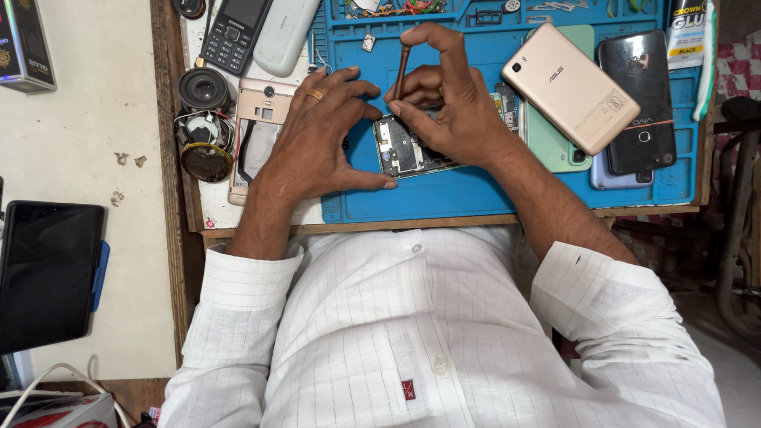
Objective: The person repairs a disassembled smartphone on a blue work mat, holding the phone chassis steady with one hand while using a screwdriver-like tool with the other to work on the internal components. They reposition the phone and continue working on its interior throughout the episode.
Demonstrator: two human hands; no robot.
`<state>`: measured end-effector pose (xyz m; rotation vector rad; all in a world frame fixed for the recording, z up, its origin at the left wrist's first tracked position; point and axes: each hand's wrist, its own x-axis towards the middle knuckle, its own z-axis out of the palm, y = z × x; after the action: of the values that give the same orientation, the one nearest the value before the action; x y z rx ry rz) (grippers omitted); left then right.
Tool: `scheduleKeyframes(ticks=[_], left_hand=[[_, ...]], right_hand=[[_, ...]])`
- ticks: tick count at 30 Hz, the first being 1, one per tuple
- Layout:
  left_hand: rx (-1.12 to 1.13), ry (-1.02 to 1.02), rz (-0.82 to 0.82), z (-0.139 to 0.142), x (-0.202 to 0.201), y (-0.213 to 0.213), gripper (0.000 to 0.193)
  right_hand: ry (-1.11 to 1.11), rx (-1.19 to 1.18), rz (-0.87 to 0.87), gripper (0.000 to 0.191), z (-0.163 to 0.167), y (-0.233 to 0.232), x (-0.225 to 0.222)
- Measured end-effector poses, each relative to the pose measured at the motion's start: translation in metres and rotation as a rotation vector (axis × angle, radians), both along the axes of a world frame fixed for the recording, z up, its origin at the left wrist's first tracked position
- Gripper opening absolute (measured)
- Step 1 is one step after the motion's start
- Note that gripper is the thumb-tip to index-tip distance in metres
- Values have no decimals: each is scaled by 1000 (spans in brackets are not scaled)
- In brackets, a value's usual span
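An opened phone (403,148) with its circuit board showing lies on a blue work mat (476,194). My left hand (317,135), a ring on one finger, rests spread on the mat and steadies the phone's left edge with fingers and thumb. My right hand (448,99) pinches a thin brown screwdriver (402,70), held upright with its tip down at the phone's top edge.
A gold phone (571,85) lies on a green phone and a dark phone (638,99) at the mat's right. A pink phone frame (255,119), small speakers (203,89), a keypad phone (234,32) sit left. A black tablet (46,273) lies at far left.
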<state>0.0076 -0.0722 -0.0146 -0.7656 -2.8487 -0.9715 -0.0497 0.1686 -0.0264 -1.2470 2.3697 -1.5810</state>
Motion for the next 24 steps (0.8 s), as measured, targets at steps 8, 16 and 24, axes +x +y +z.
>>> scheduleKeyframes(ticks=[8,16,24], left_hand=[[7,-2,4,-1,0,0,88],[0,4,1,-1,-1,0,88],[-4,0,7,-1,0,1,90]], right_hand=[[-48,-18,21,67,-1,1,-3],[-25,6,21,68,1,1,-2],[6,11,27,64,3,0,0]])
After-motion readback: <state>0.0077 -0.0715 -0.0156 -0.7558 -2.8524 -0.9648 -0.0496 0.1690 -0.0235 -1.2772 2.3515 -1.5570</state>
